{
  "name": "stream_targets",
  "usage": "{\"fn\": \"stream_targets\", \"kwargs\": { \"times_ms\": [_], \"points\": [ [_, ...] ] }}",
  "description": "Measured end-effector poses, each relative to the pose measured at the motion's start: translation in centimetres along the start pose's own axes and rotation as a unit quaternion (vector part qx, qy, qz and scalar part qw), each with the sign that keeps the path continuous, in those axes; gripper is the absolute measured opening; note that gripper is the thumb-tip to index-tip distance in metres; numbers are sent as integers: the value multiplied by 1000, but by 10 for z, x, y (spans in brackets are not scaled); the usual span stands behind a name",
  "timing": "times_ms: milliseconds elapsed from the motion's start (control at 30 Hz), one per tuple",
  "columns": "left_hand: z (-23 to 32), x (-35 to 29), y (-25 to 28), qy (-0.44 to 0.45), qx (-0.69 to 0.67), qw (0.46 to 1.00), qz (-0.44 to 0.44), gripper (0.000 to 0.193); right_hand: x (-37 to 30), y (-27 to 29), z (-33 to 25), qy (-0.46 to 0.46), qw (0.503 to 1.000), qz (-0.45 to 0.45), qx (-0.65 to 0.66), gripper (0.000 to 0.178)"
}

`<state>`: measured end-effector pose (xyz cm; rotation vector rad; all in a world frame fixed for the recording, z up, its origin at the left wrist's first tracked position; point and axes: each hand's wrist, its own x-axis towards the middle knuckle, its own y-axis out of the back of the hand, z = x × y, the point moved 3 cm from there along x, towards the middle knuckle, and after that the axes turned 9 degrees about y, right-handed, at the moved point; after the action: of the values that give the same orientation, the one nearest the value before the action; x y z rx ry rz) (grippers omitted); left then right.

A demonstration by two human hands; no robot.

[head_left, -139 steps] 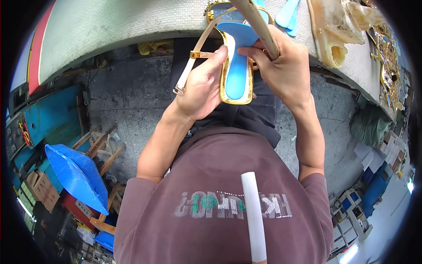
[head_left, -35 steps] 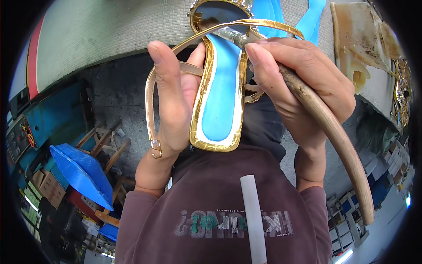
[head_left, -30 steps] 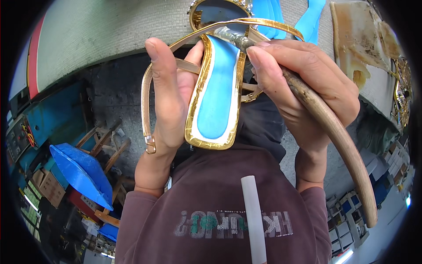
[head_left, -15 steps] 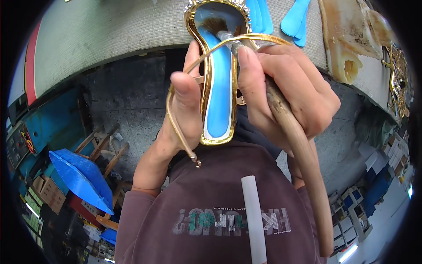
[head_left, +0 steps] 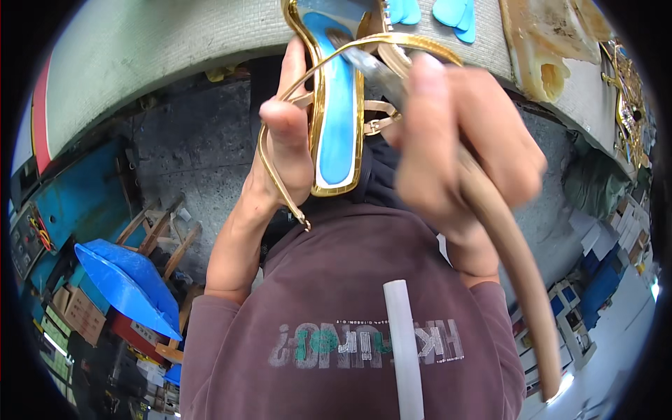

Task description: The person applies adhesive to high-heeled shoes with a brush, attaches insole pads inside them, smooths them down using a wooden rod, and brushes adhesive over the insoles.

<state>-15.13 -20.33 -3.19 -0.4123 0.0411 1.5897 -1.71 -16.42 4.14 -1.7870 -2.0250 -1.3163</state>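
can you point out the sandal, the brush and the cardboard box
Sandal (head_left: 339, 119), head view, on the blue insole along its middle.
Brush (head_left: 509, 234), head view, on the curved wooden handle.
Cardboard box (head_left: 83, 315), head view, on its brown side.

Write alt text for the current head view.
A person's left hand holds a gold-edged sandal with a blue insole, while the right hand, blurred, holds a long-handled brush over it. Blue pieces lie on the worktable beyond.

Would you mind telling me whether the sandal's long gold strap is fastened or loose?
Loose: the long gold strap curves over the sandal, and its metal-tipped end dangles by the left hand, joined to nothing.
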Motion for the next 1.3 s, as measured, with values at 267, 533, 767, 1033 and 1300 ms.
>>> {"fn": "stream_targets", "kwargs": {
  "times_ms": [267, 533, 767, 1033, 1300],
  "points": [
    [-9, -16, 14, 72, -78, 992, 65, 134, -30, 44, -28, -87, 987, -17, 135, 19],
    [10, -1, 9, 7, 50, 999, 1, 115, 12, 53, 9, -217, 958, 84, 168, 29],
    [8, -4, 2, 46, 4, 999, 13, 113, 8, 138, 3, 23, 990, 92, 104, 31],
    [42, 4, -138, -183, -6, 981, -70, 106, -30, 153, -19, -162, 987, -9, -1, 78],
    [120, 14, -246, -486, 315, 805, -131, 102, 30, 321, 78, -201, 940, 245, -122, 34]
  ]
}}
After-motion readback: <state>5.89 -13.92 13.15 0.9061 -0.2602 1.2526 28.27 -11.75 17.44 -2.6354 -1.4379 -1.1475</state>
